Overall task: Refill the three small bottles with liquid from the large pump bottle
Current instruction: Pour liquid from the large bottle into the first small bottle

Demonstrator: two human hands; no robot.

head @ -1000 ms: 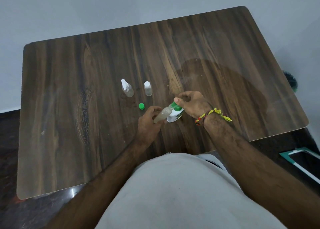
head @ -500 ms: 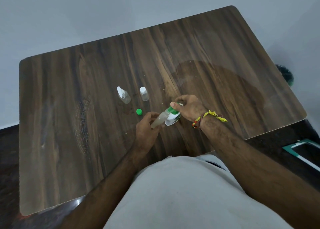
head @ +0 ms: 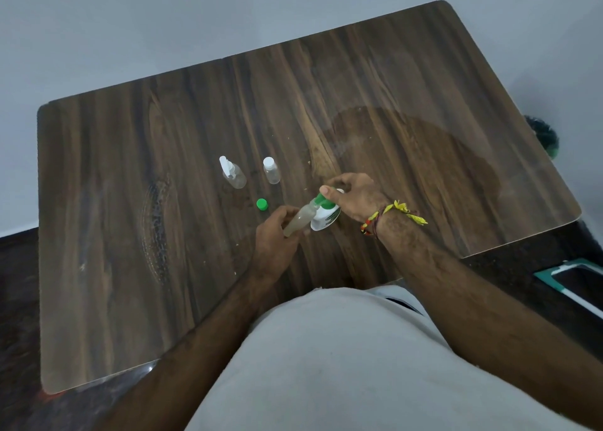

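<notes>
A: Green pump head [head: 321, 199] under the right hand [head: 354, 195]; thumb on top, fingers curled over the far side of the large pump bottle [head: 326, 218], which stands near the middle of the tabletop [head: 130, 267], toward its near edge.

B: Left hand [head: 273, 239]?

A: Wrapped round a small bottle [head: 298, 220], tilted, mouth up against the spout. Cloudy liquid shows inside.

B: Any change from a second ago?

A: Little. Same grips, same pose; the view has shifted rather than the things. The pumping seems to be going on, so this bottle is likely mid-fill, not finished.

B: The other two?

A: Spray bottle [head: 232, 173] and a white-capped bottle [head: 271, 170] stand just beyond, toward the far edge, capped and untouched. A loose green cap [head: 262, 204] lies between them and the left hand; probably belongs to the held bottle.

B: What can't you read?

A: Spout-to-mouth contact is too small to judge. Fill level uncertain. The pump bottle's far side is hidden by the right hand. Whether the two standing bottles hold liquid, cannot tell.
</notes>
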